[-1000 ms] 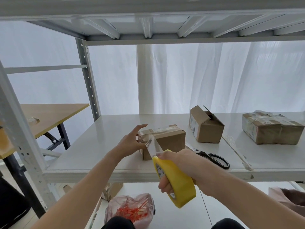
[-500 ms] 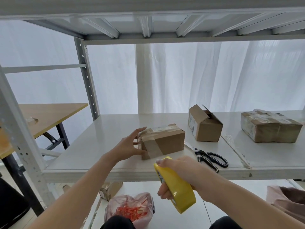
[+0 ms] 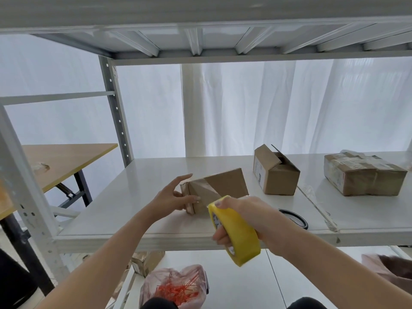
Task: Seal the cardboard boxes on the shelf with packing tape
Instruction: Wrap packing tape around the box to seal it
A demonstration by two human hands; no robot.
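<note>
mid-wrap on one box: the right grip (image 3: 252, 216) is curled round the tape roll (image 3: 238, 237), and a strip runs to the tilted box (image 3: 225, 186), just ahead of it on the shelf (image 3: 145, 181). the left grip (image 3: 176, 197), fingers straight, steadies the box's end. next, i'd guess: pull taut, press flat, cut.

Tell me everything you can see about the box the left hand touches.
The box is small, plain brown cardboard, closed, and sits tilted on the white shelf. Its flap end faces left, where the left hand rests with straight fingers. A clear tape strip lies across its front face and runs down to the yellow roll gripped by the right hand, which hides its lower right corner.
</note>
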